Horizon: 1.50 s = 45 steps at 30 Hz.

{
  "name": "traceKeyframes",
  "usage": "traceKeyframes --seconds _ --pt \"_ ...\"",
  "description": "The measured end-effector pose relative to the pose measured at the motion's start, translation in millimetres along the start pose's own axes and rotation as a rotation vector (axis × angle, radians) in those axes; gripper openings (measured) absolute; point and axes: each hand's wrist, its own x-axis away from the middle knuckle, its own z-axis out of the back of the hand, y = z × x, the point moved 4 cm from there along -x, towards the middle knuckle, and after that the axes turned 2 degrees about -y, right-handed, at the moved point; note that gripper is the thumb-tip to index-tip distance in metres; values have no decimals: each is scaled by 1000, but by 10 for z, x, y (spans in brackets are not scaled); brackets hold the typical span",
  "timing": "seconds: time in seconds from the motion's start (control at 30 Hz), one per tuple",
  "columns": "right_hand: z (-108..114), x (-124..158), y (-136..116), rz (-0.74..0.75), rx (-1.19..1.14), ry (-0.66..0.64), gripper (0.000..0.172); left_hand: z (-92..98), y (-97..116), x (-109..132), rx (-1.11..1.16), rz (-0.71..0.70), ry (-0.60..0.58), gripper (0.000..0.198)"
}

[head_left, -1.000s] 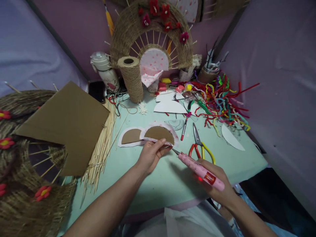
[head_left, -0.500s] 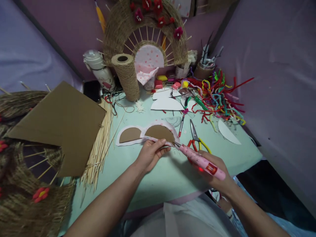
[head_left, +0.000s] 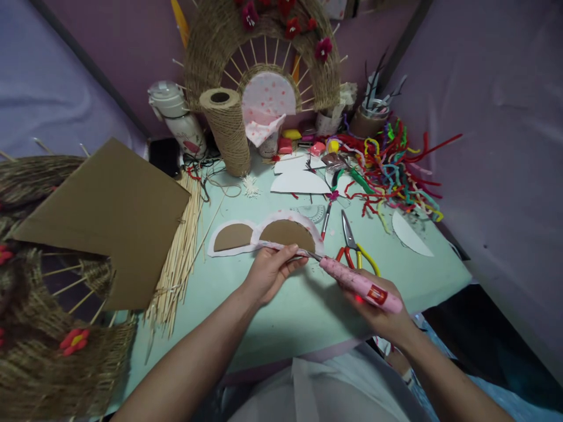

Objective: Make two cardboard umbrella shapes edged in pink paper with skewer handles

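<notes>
My left hand (head_left: 273,271) pinches the straight lower edge of a brown cardboard half-circle (head_left: 288,233), which lies on a pale, spotted fabric or paper (head_left: 316,230) with a wide margin. Joined to its left is a smaller cardboard half-circle (head_left: 233,237) on the same pale backing. In my right hand (head_left: 378,305) is a pink hot glue gun (head_left: 358,283), a red light glowing under its body. Its metal tip points left and sits at the folded lower edge, close to my left fingertips. Whether glue is coming out is too small to see.
Scissors (head_left: 348,231) and pliers with red and yellow handles (head_left: 368,261) lie beyond the glue gun. Bundled thin sticks (head_left: 176,258) and a large cardboard sheet (head_left: 114,217) are at the left. Behind stand a twine spool (head_left: 227,135), a white bottle (head_left: 180,120) and colourful pipe cleaners (head_left: 396,170).
The glue gun's tip has shifted slightly left along the lower edge, towards my left fingers. The whole view has moved a little; both hands keep their hold.
</notes>
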Motion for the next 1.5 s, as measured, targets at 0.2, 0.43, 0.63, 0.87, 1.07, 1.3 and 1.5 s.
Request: traceKeyframes --seconds 0.2,0.43,0.63,0.87,1.07,1.3,1.5 --pt "-44 8 4 -46 -47 -26 32 5 2 24 1 -5 23 13" --pt "-59 13 -11 -12 -33 22 37 -3 2 21 7 -8 52 14" --pt "-35 13 -33 37 3 95 35 1 -8 31 6 -3 59 14" --pt "-38 40 13 23 -11 129 29 -10 -19 32 0 3 70 13" --pt "-37 33 16 20 -11 112 28 -12 -24 23 -13 7 59 12" --pt "-32 36 17 -38 -57 111 13 -12 -31 22 -12 8 74 15" --pt "-26 37 11 -21 -62 123 15 -15 -32 20 -25 6 71 14"
